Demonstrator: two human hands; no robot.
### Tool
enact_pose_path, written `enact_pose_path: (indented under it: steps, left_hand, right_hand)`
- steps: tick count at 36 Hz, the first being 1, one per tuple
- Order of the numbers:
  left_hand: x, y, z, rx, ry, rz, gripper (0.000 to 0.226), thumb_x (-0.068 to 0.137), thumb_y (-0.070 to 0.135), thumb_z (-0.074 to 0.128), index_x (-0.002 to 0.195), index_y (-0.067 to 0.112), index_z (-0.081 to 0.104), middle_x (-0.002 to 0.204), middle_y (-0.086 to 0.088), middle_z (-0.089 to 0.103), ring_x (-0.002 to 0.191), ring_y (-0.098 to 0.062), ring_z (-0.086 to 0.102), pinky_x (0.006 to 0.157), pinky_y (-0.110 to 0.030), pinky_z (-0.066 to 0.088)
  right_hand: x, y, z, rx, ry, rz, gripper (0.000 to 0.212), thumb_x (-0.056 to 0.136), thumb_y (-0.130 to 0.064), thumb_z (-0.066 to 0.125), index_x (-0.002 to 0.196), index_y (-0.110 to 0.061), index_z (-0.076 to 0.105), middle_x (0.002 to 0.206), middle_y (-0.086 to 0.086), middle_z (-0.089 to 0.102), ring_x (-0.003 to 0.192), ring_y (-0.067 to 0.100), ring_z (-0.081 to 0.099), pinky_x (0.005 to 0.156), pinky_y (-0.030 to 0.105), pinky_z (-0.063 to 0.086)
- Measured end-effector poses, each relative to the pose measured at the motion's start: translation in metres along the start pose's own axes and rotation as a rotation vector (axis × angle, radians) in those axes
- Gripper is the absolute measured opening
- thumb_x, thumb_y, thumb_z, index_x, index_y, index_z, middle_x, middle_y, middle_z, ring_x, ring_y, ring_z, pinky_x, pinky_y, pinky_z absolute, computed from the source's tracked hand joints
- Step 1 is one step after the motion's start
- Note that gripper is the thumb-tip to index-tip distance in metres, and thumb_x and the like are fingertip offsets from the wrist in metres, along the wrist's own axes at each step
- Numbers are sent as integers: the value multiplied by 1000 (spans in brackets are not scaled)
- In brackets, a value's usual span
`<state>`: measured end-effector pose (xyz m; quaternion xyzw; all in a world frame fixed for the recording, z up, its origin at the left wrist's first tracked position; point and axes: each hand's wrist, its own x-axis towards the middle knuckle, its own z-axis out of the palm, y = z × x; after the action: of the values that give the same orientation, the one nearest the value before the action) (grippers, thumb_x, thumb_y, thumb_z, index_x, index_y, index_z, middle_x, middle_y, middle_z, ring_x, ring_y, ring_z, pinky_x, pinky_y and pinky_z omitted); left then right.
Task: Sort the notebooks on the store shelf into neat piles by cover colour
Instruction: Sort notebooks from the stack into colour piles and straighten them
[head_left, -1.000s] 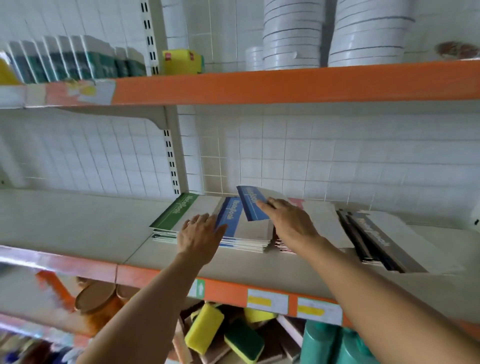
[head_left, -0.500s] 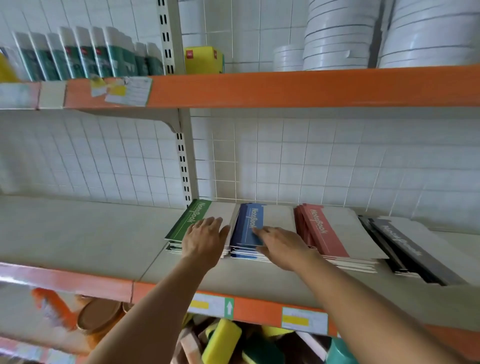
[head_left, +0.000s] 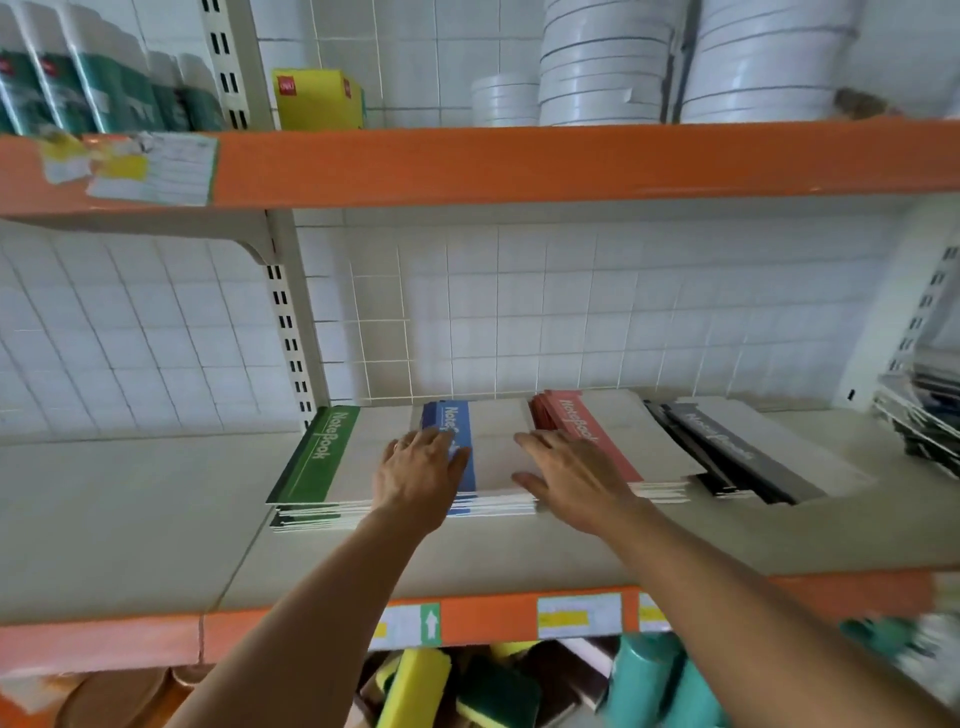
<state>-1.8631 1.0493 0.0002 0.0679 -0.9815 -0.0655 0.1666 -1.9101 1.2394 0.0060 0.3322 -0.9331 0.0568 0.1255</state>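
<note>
- Hands lie flat, fingers straight, on the blue-striped paper notebook pile (head_left: 498, 457): left hand (head_left: 418, 475), right hand (head_left: 569, 478).
- Green-striped pile (head_left: 324, 457) touches its left side; red-striped pile (head_left: 613, 441) sits right.

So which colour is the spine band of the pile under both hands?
Blue, on the blue notebook pile; it shows best in the head view.

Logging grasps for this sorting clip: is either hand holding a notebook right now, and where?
Nothing is held. The left hand and right hand lie flat on the blue-spined notebook pile.
</note>
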Motion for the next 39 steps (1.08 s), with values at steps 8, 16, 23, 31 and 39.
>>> enact_pose_path:
  steps: [8, 16, 23, 31, 39]
  left_hand:
    - [5, 80, 5, -29, -64, 115, 49, 101, 47, 24, 142, 24, 40, 149, 2, 40, 138, -19, 34, 113, -36, 24]
    - [-9, 190, 20, -41, -49, 258, 44, 101, 47, 28, 136, 27, 46, 144, 5, 45, 133, -19, 39, 107, -32, 28]
    - [-32, 309, 29, -89, -44, 319, 39, 100, 42, 30, 129, 25, 52, 135, 6, 51, 126, -17, 44, 103, -31, 30]
    - [-58, 420, 37, -67, -74, 423, 45, 101, 47, 29, 140, 29, 42, 148, 7, 39, 137, -14, 31, 110, -30, 22]
    - [-43, 506, 46, -58, -94, 504, 47, 101, 47, 27, 143, 27, 38, 151, 4, 35, 139, -15, 29, 114, -33, 19]
  right_hand:
    - [-71, 88, -17, -156, 13, 217, 52, 98, -51, 26, 139, -22, 42, 135, -1, 52, 123, 21, 49, 96, 32, 39]
    - [-169, 174, -48, -211, -6, 398, 46, 99, -46, 35, 137, -22, 42, 135, -1, 51, 123, 21, 47, 99, 34, 39]
    - [-269, 258, -82, -237, 36, 502, 52, 97, -48, 34, 137, -18, 47, 130, 4, 58, 119, 25, 55, 97, 32, 40]
    - [-355, 337, -118, -317, 19, 604, 46, 100, -42, 37, 142, -24, 41, 131, -1, 57, 119, 19, 53, 95, 29, 39]
    - [-393, 397, -136, -327, 27, 674, 46, 99, -32, 41, 144, -21, 37, 138, -1, 51, 126, 18, 47, 100, 28, 37]
